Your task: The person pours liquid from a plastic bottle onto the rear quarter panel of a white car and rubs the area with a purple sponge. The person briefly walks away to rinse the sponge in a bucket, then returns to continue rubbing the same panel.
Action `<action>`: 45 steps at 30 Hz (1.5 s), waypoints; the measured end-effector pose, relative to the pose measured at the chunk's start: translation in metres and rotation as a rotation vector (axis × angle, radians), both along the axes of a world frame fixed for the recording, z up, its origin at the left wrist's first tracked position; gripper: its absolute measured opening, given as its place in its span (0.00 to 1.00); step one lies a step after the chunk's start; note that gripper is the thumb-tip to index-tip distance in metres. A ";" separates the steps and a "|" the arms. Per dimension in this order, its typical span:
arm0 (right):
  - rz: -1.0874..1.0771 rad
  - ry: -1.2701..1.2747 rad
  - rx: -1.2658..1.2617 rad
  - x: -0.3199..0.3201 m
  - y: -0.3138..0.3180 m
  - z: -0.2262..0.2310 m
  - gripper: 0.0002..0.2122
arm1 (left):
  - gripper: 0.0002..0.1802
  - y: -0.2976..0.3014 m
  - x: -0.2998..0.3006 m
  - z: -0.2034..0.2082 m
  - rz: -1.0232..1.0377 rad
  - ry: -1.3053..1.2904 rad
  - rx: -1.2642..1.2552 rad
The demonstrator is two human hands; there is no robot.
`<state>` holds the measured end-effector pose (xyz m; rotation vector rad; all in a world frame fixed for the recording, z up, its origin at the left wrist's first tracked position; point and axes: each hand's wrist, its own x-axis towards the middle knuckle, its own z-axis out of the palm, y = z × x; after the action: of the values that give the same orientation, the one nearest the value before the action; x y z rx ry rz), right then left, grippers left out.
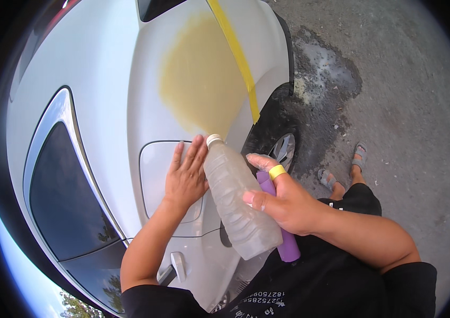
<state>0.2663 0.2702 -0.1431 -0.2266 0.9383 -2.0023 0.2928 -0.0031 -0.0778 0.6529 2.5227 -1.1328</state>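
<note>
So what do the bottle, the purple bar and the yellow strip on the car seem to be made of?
Bottle: likely thin plastic, cloudy and translucent, with moulded ridges. Purple bar: perhaps foam or rubber, matte and evenly coloured; unclear which. Yellow strip: probably paper tape, matte, thin and flat.

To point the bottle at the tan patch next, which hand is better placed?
Probably the right hand: it holds the cloudy bottle, cap toward the tan patch. The left hand is open over the fuel flap.
</note>
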 end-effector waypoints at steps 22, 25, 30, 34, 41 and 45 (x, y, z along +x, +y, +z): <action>0.020 -0.007 -0.150 -0.060 -0.008 0.038 0.39 | 0.38 -0.004 -0.050 0.013 0.170 0.500 -0.107; -0.010 -0.010 -0.105 -0.077 -0.005 0.040 0.36 | 0.43 0.007 -0.099 0.010 0.197 0.570 -0.144; -0.126 -0.023 -0.093 -0.100 0.012 0.036 0.36 | 0.53 0.045 -0.208 0.006 0.279 0.603 -0.047; -0.179 -0.116 -0.245 -0.116 0.028 0.039 0.35 | 0.50 0.062 -0.257 0.000 0.269 0.565 -0.216; -0.124 -0.032 -0.205 -0.119 0.020 0.057 0.35 | 0.47 0.025 -0.234 0.036 0.073 0.543 0.002; -0.074 0.035 -0.226 -0.114 0.008 0.066 0.36 | 0.43 0.026 -0.166 0.053 0.216 0.572 -0.099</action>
<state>0.1520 0.2787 -0.0773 -0.3569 0.7501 -2.1794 0.1264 0.0230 -0.0246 0.0162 2.8696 -1.5144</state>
